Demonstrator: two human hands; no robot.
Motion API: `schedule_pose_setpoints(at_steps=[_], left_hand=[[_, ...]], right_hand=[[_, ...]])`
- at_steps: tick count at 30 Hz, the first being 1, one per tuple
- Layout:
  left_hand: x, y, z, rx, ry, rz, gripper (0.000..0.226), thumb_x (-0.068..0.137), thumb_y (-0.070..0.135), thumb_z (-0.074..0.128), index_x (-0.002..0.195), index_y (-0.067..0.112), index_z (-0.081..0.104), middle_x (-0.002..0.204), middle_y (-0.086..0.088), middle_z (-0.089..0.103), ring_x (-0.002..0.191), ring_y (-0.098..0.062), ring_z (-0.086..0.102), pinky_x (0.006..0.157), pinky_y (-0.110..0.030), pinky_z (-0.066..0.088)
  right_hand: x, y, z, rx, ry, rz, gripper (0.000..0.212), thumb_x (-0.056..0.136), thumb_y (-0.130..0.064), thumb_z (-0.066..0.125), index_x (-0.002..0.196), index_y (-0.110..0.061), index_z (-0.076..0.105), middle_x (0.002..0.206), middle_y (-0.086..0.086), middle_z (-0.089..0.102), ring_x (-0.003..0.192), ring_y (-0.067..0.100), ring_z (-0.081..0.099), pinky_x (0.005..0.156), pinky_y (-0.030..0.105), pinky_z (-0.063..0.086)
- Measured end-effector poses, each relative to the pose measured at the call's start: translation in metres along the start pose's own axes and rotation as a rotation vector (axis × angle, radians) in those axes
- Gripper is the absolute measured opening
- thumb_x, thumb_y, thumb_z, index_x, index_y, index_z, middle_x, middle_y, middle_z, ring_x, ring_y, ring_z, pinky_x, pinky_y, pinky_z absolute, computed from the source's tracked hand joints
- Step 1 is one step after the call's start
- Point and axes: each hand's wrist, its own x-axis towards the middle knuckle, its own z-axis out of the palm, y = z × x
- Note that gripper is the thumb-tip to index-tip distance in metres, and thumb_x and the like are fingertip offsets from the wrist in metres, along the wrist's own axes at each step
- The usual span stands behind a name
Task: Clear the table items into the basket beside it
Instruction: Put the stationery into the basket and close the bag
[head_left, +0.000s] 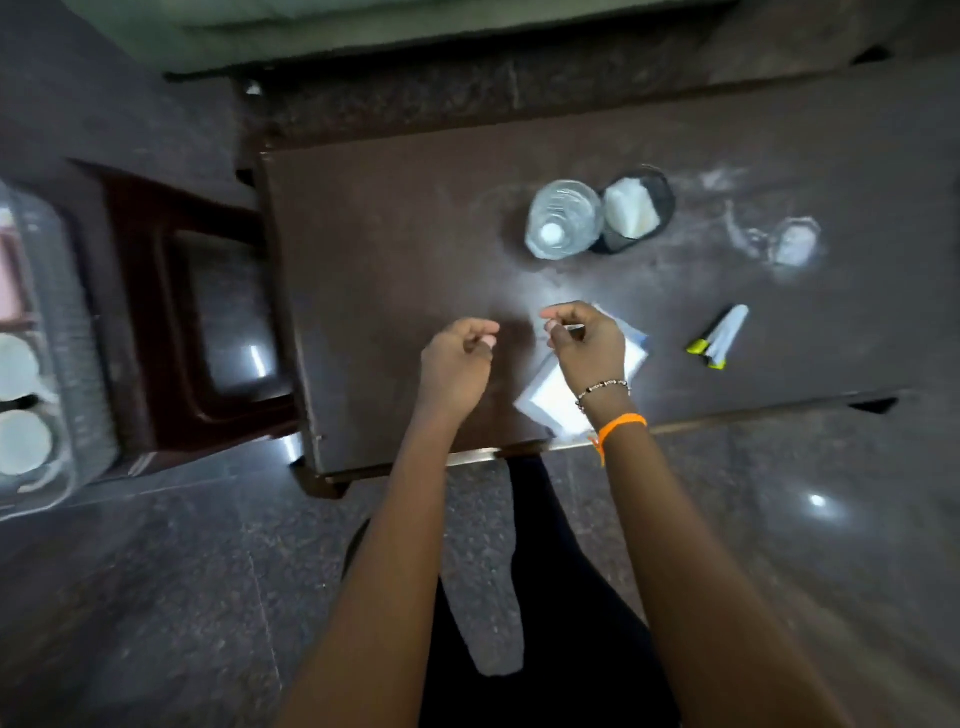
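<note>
On the dark brown table (395, 249) stand a clear water bottle (563, 218) and, touching it on the right, a black cup holding white packets (636, 210). A grey tube with a yellow end (719, 338) lies to the right. A white packet (558, 395) lies near the front edge, partly under my right hand (584, 345), whose fingers pinch a thin white item I cannot identify. My left hand (457, 361) hovers just left of it, fingers curled with nothing visible in them. The clear plastic basket (62, 332) sits at the far left with white round items inside.
A dark red plastic stool (208, 312) stands between the basket and the table's left edge. A small clear wrapper (795, 241) lies on the table at the right, amid white smudges. Dark speckled stone floor surrounds the table.
</note>
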Motion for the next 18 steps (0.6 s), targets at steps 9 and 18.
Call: schedule_pose_setpoints(at_steps=[9,18], left_hand=[[0.01,0.032,0.11,0.174,-0.215,-0.046,0.023,0.089,0.005,0.05,0.101,0.011,0.068,0.104,-0.012,0.07,0.095,-0.027,0.065,0.09,-0.033,0.05],[0.016,0.028,0.137,0.297,-0.26,-0.056,0.021,0.095,0.013,0.048,0.106,0.017,0.066,0.104,0.006,0.061,0.096,-0.013,0.058,0.067,-0.015,0.041]], right_hand=[[0.064,0.095,-0.092,-0.355,0.195,0.389,0.031,0.085,-0.015,0.054,0.116,-0.017,0.061,0.138,0.016,0.036,0.123,0.038,0.039,0.103,0.038,0.035],[0.099,0.125,-0.124,-0.308,0.206,0.487,0.032,0.086,-0.01,0.053,0.115,-0.02,0.064,0.132,0.016,0.04,0.116,0.038,0.049,0.103,0.036,0.039]])
